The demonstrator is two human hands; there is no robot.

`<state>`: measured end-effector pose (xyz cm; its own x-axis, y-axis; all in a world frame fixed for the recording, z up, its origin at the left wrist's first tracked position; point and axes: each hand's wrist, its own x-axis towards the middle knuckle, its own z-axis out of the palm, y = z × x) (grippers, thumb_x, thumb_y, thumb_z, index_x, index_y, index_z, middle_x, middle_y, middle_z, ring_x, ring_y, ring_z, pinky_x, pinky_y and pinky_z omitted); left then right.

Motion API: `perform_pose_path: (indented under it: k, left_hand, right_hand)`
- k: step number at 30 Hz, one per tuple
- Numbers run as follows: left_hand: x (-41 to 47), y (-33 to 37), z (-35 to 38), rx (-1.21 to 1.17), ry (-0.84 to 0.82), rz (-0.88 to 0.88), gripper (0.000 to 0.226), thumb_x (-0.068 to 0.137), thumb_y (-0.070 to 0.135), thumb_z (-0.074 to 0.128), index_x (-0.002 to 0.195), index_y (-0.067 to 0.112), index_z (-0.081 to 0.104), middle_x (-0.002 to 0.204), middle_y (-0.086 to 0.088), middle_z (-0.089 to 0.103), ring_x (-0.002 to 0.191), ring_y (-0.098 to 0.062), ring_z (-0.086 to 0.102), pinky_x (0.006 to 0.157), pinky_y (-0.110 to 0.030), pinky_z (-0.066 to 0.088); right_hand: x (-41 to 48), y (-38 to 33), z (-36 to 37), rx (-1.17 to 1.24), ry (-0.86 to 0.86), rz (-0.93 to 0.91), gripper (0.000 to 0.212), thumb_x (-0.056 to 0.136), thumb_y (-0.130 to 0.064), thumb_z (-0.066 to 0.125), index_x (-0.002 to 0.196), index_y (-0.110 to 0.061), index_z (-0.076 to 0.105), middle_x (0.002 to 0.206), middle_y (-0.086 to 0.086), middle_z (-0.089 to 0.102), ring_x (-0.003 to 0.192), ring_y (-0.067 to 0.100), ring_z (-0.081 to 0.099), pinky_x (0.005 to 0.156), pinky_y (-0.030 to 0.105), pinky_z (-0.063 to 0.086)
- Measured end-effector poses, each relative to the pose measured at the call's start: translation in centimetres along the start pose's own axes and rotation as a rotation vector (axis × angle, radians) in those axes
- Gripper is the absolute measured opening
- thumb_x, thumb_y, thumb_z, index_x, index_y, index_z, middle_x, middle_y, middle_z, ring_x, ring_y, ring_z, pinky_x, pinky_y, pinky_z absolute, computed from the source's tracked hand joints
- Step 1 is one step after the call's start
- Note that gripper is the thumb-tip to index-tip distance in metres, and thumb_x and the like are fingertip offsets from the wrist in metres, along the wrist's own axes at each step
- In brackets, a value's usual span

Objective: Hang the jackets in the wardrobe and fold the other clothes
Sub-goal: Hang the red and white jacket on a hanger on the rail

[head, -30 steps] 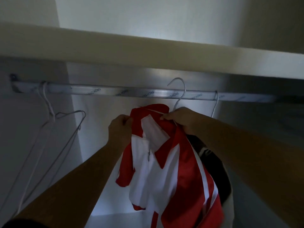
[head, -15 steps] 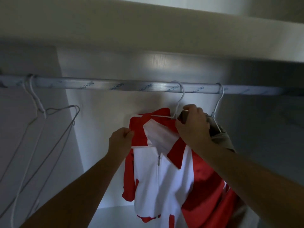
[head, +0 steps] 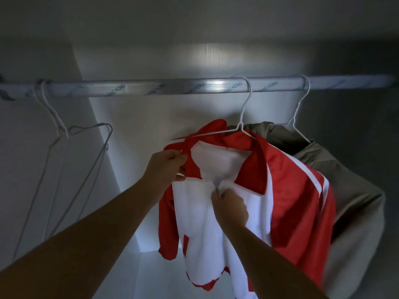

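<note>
A red and white jacket hangs on a white wire hanger hooked over the wardrobe rail. My left hand pinches the red collar edge on the jacket's left side. My right hand grips the white front fabric near the zip, just below the collar. Behind it to the right an olive-grey jacket hangs on a second white hanger.
Bare wire hangers hang at the rail's left end, close to the wardrobe's left wall. A shelf board runs above the rail. The wardrobe's back wall is lit behind the jacket.
The hanger's hook went from below the rail to over it. My right hand let go of the hanger neck and dropped to the jacket's white front. My left hand stayed on the collar.
</note>
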<state>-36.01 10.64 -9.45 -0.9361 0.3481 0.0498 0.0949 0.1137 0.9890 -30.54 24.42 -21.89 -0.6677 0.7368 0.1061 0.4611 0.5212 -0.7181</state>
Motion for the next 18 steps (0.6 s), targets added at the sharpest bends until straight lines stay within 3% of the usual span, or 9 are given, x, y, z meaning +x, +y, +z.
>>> perform_pose_path:
  k: [2, 4, 6, 8, 11, 14, 16, 18]
  left_hand:
    - [-0.1, 0.1, -0.3, -0.038, 0.012, -0.004, 0.018, 0.092, 0.007, 0.056, 0.076, 0.010, 0.061, 0.067, -0.005, 0.063, 0.058, -0.015, 0.060, 0.059, -0.028, 0.052]
    - [-0.2, -0.1, -0.8, -0.070, 0.016, -0.002, 0.019, 0.093, 0.007, 0.055, 0.075, 0.011, 0.061, 0.062, -0.001, 0.062, 0.055, -0.013, 0.060, 0.058, -0.027, 0.050]
    - [-0.5, -0.7, -0.9, -0.062, 0.006, 0.027, 0.021, 0.094, 0.009, 0.053, 0.074, 0.010, 0.059, 0.062, 0.001, 0.062, 0.060, -0.014, 0.061, 0.060, -0.028, 0.050]
    - [-0.7, -1.4, -0.7, -0.059, -0.001, 0.077, 0.022, 0.096, 0.011, 0.051, 0.075, 0.010, 0.059, 0.068, -0.002, 0.062, 0.068, -0.018, 0.062, 0.064, -0.030, 0.051]
    - [-0.5, -1.7, -0.4, -0.184, -0.001, 0.079, 0.020, 0.096, 0.010, 0.050, 0.078, 0.010, 0.060, 0.065, 0.000, 0.063, 0.061, -0.014, 0.062, 0.057, -0.027, 0.052]
    - [-0.7, -3.8, -0.4, -0.208, 0.018, -0.029, 0.017, 0.095, 0.010, 0.050, 0.083, 0.009, 0.062, 0.065, -0.003, 0.063, 0.052, -0.013, 0.059, 0.050, -0.024, 0.051]
    - [-1.6, -7.4, 0.2, -0.058, -0.009, -0.188, 0.011, 0.093, 0.009, 0.053, 0.085, 0.011, 0.061, 0.073, -0.006, 0.061, 0.058, -0.014, 0.058, 0.052, -0.024, 0.049]
    - [-2.5, -11.8, 1.4, 0.283, -0.089, -0.216, 0.003, 0.092, 0.013, 0.055, 0.091, 0.015, 0.058, 0.086, -0.004, 0.061, 0.073, -0.013, 0.059, 0.062, -0.021, 0.050]
  right_hand:
    - [0.2, -0.6, 0.6, -0.021, 0.007, 0.031, 0.020, 0.096, -0.028, 0.047, 0.094, -0.020, 0.066, 0.082, -0.007, 0.064, 0.068, 0.009, 0.058, 0.067, 0.021, 0.051]
    - [0.0, -0.5, 0.5, -0.049, -0.022, -0.003, 0.023, 0.098, -0.022, 0.044, 0.099, -0.018, 0.067, 0.088, -0.004, 0.065, 0.075, 0.013, 0.061, 0.074, 0.024, 0.053]
    - [-0.2, 0.2, 0.4, -0.054, -0.108, -0.071, 0.026, 0.100, -0.023, 0.041, 0.094, -0.015, 0.066, 0.086, -0.003, 0.064, 0.078, 0.014, 0.062, 0.084, 0.027, 0.054]
    - [-0.5, 0.7, 0.0, 0.040, -0.220, -0.090, 0.028, 0.100, -0.023, 0.042, 0.080, -0.017, 0.061, 0.081, -0.002, 0.064, 0.074, 0.015, 0.062, 0.085, 0.027, 0.055]
    - [-0.9, 0.5, -1.0, 0.291, -0.351, -0.020, 0.035, 0.101, -0.020, 0.042, 0.069, -0.016, 0.056, 0.068, 0.002, 0.060, 0.060, 0.013, 0.056, 0.058, 0.017, 0.049]
    - [-1.4, -0.4, -2.5, 0.476, -0.468, 0.090, 0.040, 0.101, -0.020, 0.043, 0.064, -0.011, 0.056, 0.053, -0.002, 0.052, 0.046, 0.008, 0.046, 0.044, 0.013, 0.037]
    - [-1.3, -0.9, -3.9, 0.532, -0.539, 0.189, 0.042, 0.099, -0.020, 0.047, 0.060, -0.007, 0.055, 0.039, -0.006, 0.045, 0.034, 0.004, 0.037, 0.038, 0.015, 0.030]
    - [-1.1, -1.5, -5.6, 0.499, -0.604, 0.246, 0.044, 0.098, -0.018, 0.048, 0.056, -0.006, 0.051, 0.032, -0.007, 0.038, 0.028, 0.005, 0.029, 0.035, 0.015, 0.024]
